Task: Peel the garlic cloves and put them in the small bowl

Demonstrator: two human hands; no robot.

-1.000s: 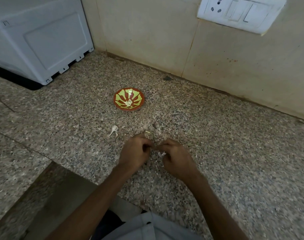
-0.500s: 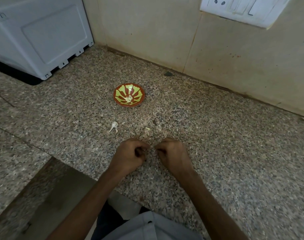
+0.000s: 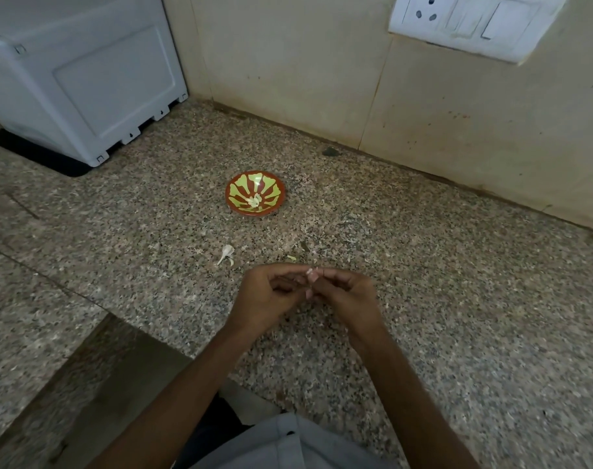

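The left hand (image 3: 268,299) and right hand (image 3: 347,297) are now drawn together, both pinched on a small pale garlic clove (image 3: 310,273); peeling is judged unfinished.

We see a reddish-brown small bowl (image 3: 277,202) with yellow-green radiating stripes, pale cream garlic cloves (image 3: 255,200) inside, a speckled grey-brown granite countertop (image 3: 423,265), beige wall tiles (image 3: 288,62), and a white switch plate (image 3: 471,22).

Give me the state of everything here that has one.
Red-and-green patterned small bowl: upright, peeled garlic inside.
Loose white garlic piece: lying on speckled granite counter, untouched.
Small pale garlic clove: pinched between both hands.
Left hand: curled, pinching clove.
Right hand: curled, pinching clove.
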